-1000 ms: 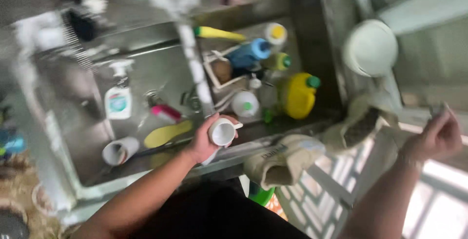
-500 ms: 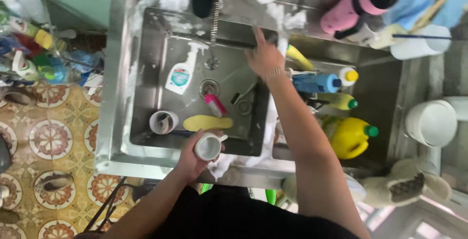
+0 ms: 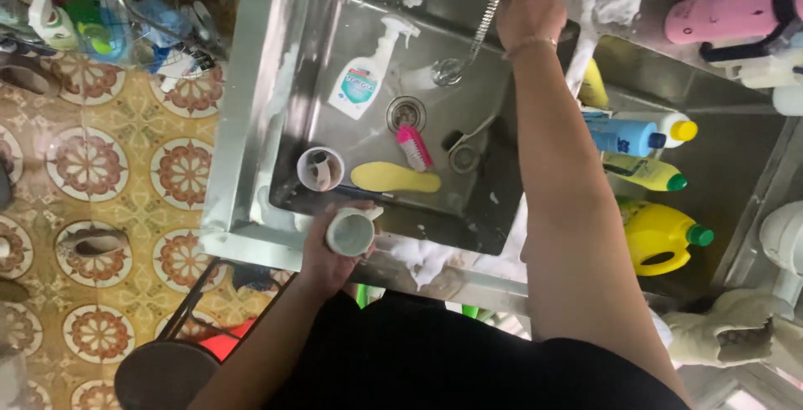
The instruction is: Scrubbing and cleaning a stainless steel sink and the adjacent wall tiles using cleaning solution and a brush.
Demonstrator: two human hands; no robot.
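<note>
The left hand (image 3: 330, 251) holds a small white cup (image 3: 351, 233) at the near rim of the steel sink (image 3: 251, 134), its grip wrapped around the cup's side so that the open mouth faces up toward the camera; the cup sits right over the sink's front edge, partly above the basin. The right hand (image 3: 529, 10) reaches across the basin to the far wall, where it rests at the top of the flexible metal hose (image 3: 492, 4); whether its grip closes on the hose or only lies against it cannot be told. The hose hangs down to a round spray head (image 3: 447, 71) near the basin's middle. On the basin floor lie a white spray bottle (image 3: 361, 84) toward the far left, the drain (image 3: 406, 113) just beside it, a pink brush (image 3: 413, 147) next to the drain, a yellow insole (image 3: 395, 178) along the near side, and a second cup (image 3: 320, 168) in the near left corner, close to the held cup but apart from it. Open floor remains in the basin's right half, under the right forearm, and along the left wall. Foam streaks the rims and the near right edge. Right of the basin, a lower compartment is packed with a blue bottle (image 3: 627, 135), a yellow-green bottle (image 3: 642, 171) and a yellow jug (image 3: 661, 238), leaving little free room there. Left of the sink the patterned tile floor (image 3: 109, 176) lies open.
</note>
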